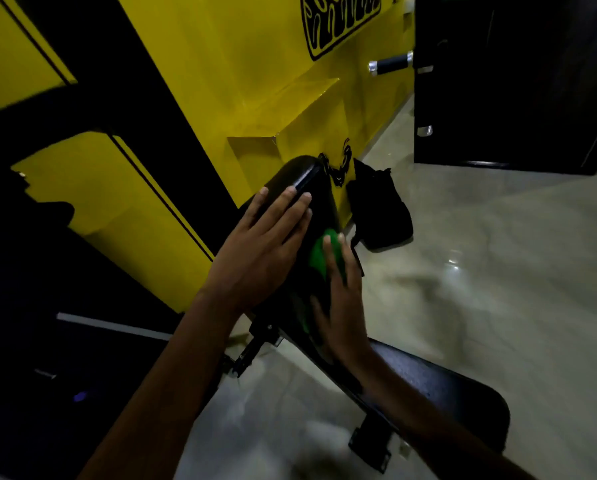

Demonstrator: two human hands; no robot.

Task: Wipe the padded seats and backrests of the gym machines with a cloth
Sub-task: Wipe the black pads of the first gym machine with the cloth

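A black padded backrest (295, 174) of a gym bench slants up toward the yellow wall. My left hand (265, 244) lies flat on its upper left part, fingers straight. My right hand (342, 299) presses a green cloth (319, 258) against the backrest's right side with straight fingers; the cloth shows between the two hands. The bench's black padded seat (463, 393) extends toward the lower right under my right forearm.
A yellow wall (220, 81) with black stripes stands close behind the bench. A dark bag (380, 209) lies on the pale tiled floor (497, 271) by the wall. A black machine or cabinet (515, 81) with a padded handle (390, 65) stands at the upper right.
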